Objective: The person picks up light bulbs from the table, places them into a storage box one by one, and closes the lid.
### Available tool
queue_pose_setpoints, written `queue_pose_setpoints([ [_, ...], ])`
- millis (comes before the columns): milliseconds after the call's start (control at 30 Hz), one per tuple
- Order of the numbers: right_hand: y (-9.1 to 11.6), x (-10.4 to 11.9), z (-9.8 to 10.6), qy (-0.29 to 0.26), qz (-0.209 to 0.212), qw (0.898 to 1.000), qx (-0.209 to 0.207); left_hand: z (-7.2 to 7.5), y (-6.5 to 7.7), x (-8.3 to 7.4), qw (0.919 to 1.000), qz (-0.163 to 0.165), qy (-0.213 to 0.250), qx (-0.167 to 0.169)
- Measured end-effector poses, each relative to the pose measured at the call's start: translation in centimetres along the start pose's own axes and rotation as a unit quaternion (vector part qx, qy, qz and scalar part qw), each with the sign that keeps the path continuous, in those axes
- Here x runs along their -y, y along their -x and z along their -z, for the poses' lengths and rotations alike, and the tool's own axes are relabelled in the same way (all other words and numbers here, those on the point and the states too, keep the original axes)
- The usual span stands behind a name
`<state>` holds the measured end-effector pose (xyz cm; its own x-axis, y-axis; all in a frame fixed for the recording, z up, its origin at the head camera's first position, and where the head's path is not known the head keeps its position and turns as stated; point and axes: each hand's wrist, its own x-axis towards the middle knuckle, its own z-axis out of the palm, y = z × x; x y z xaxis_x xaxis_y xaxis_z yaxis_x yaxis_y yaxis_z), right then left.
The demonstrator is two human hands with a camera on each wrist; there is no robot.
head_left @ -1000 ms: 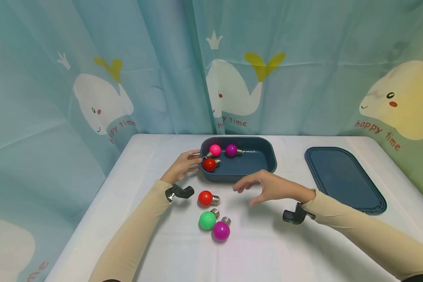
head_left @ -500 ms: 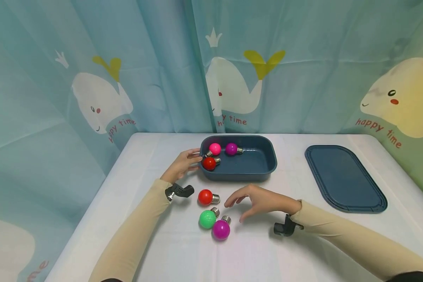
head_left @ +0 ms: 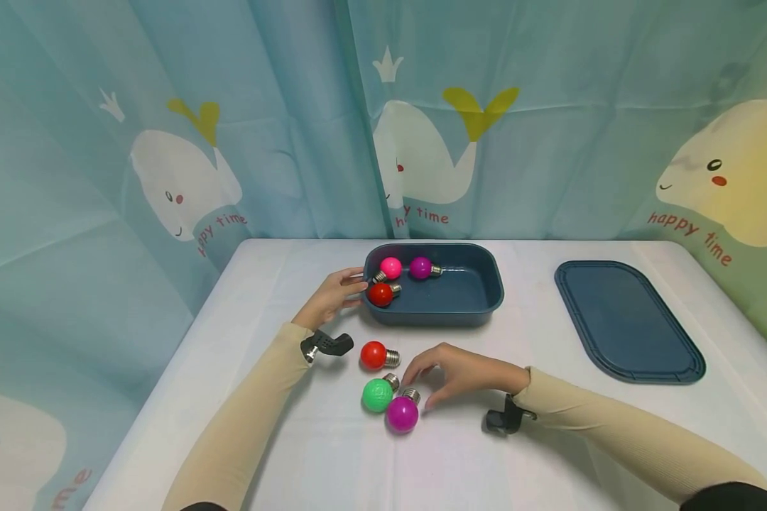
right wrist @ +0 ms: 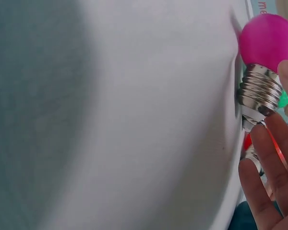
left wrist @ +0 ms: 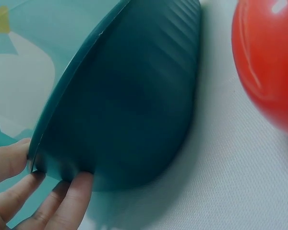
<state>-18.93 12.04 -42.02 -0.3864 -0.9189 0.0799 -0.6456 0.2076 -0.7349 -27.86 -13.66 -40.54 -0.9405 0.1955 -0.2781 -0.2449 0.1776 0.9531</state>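
My left hand (head_left: 329, 297) rests its fairly straight fingers (left wrist: 77, 196) against the left end of a dark blue plastic bin (head_left: 447, 319), at the rim and outer wall. Inside the bin lie a pink bulb (head_left: 391, 267), a purple bulb (head_left: 420, 267) and a red bulb (head_left: 380, 294). My right hand (head_left: 463, 372) is spread just beside a magenta bulb (head_left: 402, 415), thumb and fingers parted around its metal screw base (right wrist: 260, 88). Touching that bulb is a green one (head_left: 377, 395). Another red bulb (head_left: 373, 355) lies between these and the bin.
A flat dark blue lid (head_left: 633, 323) lies on the right of the white-covered table (head_left: 281, 440). Behind the table hangs a curtain (head_left: 307, 128) with whale prints. Each wrist carries a small black camera (head_left: 335, 345).
My right hand has moved down and left, from near the bin's front to the magenta bulb. My left hand stays at the bin's end.
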Motion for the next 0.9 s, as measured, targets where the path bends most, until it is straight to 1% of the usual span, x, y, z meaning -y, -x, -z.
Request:
queue_pose_setpoints([
  [267, -0.5, -0.6, -0.4, 0.019, 0.001, 1.0, 0.01, 0.0, 0.1, -0.2, 1.0, 0.003, 0.007, -0.001],
  [633, -1.0, -0.4, -0.4, 0.027, 0.007, 0.999, 0.034, -0.1, 0.2, -0.2, 1.0, 0.004, 0.004, -0.002],
  [900, -1.2, 0.0, -0.4, 0.043, 0.009, 0.998, 0.041, -0.1, 0.2, -0.2, 1.0, 0.004, 0.008, -0.001],
])
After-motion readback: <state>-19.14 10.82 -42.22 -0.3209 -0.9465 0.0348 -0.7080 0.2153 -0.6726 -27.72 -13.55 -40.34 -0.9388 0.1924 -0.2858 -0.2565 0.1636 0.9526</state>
